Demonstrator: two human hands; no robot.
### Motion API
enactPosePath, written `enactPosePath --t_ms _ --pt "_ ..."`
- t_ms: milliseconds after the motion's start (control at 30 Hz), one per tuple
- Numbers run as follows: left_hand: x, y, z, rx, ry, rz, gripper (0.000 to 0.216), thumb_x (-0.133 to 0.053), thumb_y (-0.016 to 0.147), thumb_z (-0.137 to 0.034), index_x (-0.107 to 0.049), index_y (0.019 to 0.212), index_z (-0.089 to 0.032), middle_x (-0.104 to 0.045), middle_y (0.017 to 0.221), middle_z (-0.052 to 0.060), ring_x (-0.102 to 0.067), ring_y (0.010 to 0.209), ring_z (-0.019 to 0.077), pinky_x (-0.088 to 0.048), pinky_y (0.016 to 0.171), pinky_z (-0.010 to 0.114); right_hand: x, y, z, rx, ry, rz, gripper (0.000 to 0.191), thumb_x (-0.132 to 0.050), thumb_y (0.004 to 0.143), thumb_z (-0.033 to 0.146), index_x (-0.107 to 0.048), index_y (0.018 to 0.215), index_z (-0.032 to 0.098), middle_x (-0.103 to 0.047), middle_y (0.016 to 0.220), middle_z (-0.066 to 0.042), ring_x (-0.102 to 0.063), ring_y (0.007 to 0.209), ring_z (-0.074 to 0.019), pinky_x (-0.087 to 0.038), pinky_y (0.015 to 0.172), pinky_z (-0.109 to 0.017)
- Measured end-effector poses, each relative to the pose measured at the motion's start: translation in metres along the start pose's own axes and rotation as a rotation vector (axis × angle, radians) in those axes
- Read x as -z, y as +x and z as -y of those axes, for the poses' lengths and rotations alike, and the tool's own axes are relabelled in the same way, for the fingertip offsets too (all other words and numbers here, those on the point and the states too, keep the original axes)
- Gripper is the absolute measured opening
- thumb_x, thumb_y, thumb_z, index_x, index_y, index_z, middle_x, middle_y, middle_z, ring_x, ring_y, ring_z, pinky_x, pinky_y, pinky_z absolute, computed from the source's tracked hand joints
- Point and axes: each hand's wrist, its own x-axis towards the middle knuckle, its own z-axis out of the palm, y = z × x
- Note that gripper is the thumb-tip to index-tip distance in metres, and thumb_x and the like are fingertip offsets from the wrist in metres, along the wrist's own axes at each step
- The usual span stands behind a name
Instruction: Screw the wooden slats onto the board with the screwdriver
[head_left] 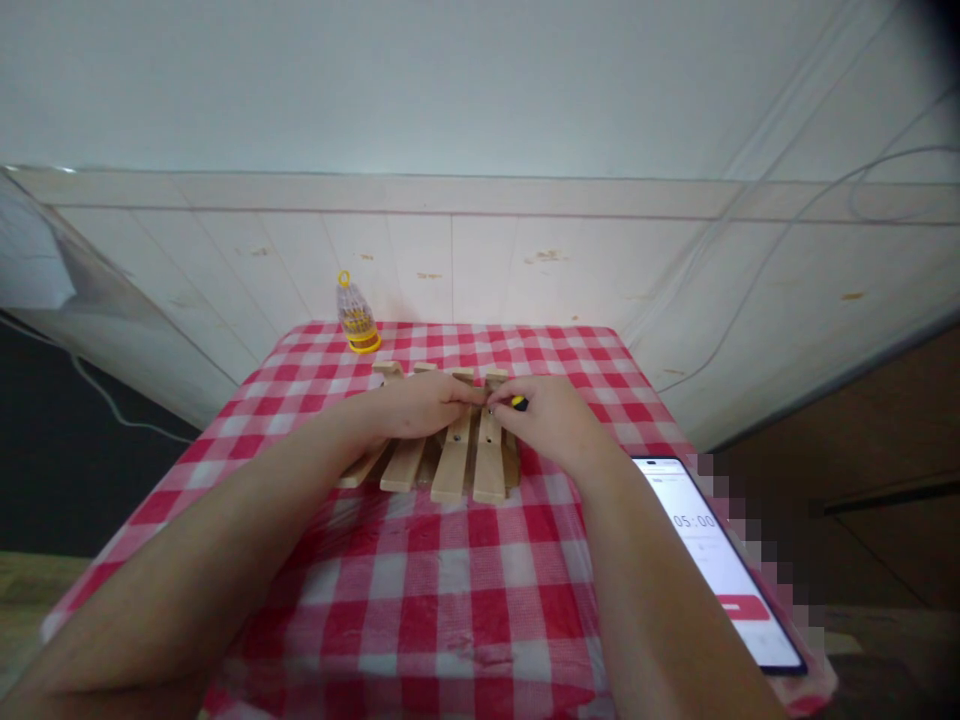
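Observation:
Several pale wooden slats (448,478) lie side by side on the table, with small dark screws in some of them. My left hand (416,405) rests over the slats on the left, its thumb and fingers pinched together near the top of the rightmost ones. What lies between those fingertips is hidden. In my right hand (551,415) is a small screwdriver (519,403) with a yellow and black handle end. Its fingertips are closed close to the left fingertips, over the rightmost slat (490,470).
A clear and yellow plastic case (358,322) with a ring on top stands at the back left of the red-checked tablecloth (450,620). By the right edge lies a phone (709,545) showing 05:00. A panelled wall (480,265) closes off the back.

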Motion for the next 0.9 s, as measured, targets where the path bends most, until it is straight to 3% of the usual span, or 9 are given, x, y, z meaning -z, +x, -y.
enactPosePath --t_ms 300,467,600,700,800,900 --pt "0.001 -0.001 -0.002 -0.006 -0.005 -0.009 0.041 -0.036 0.094 -0.027 -0.07 0.118 -0.025 -0.072 0.116 0.004 -0.066 0.097 0.0184 -0.045 0.078 0.025 -0.001 0.002 -0.003 -0.012 0.067 0.035 0.018 -0.062 0.082 0.026 -0.078 0.09 0.021 -0.077 0.091 -0.008 -0.069 0.082 -0.0231 -0.047 0.069 -0.033" --pt "0.005 -0.003 -0.007 0.011 0.01 -0.001 0.042 -0.038 0.092 -0.022 -0.069 0.12 -0.024 -0.071 0.118 0.003 -0.065 0.1 0.0184 -0.046 0.084 0.026 -0.004 0.003 -0.007 -0.013 0.102 0.029 0.018 -0.063 0.081 0.025 -0.078 0.091 0.022 -0.077 0.091 -0.007 -0.069 0.08 -0.0219 -0.047 0.065 -0.032" --pt "0.003 -0.002 -0.005 -0.004 -0.011 0.002 0.044 -0.038 0.093 -0.022 -0.066 0.126 -0.024 -0.069 0.124 0.003 -0.065 0.106 0.0178 -0.046 0.09 0.025 0.003 -0.001 -0.008 -0.019 0.161 -0.005 0.022 -0.063 0.083 0.03 -0.077 0.099 0.025 -0.077 0.103 -0.006 -0.07 0.093 -0.0237 -0.051 0.079 -0.037" --pt "0.001 -0.002 -0.002 -0.007 -0.01 -0.02 0.045 -0.038 0.093 -0.022 -0.065 0.129 -0.025 -0.068 0.129 0.003 -0.064 0.109 0.0184 -0.046 0.094 0.026 0.014 -0.006 -0.005 -0.005 0.184 -0.01 0.02 -0.061 0.085 0.035 -0.078 0.09 0.025 -0.078 0.094 -0.005 -0.069 0.088 -0.0232 -0.051 0.077 -0.037" --pt "0.001 -0.002 -0.003 -0.002 -0.009 -0.028 0.047 -0.039 0.093 -0.022 -0.062 0.134 -0.027 -0.065 0.134 0.003 -0.063 0.113 0.0187 -0.045 0.097 0.027 0.02 -0.008 -0.003 -0.02 0.329 -0.139 0.023 -0.057 0.085 0.038 -0.074 0.093 0.024 -0.075 0.091 -0.004 -0.068 0.083 -0.0203 -0.051 0.072 -0.033" --pt "0.002 -0.003 -0.006 0.029 -0.008 -0.021 0.048 -0.04 0.093 -0.022 -0.061 0.135 -0.029 -0.064 0.135 0.002 -0.063 0.112 0.0183 -0.045 0.097 0.027 0.017 -0.007 -0.002 -0.017 0.531 -0.293 0.033 -0.048 0.089 0.035 -0.065 0.116 0.026 -0.071 0.1 -0.003 -0.067 0.086 -0.0171 -0.052 0.071 -0.029"
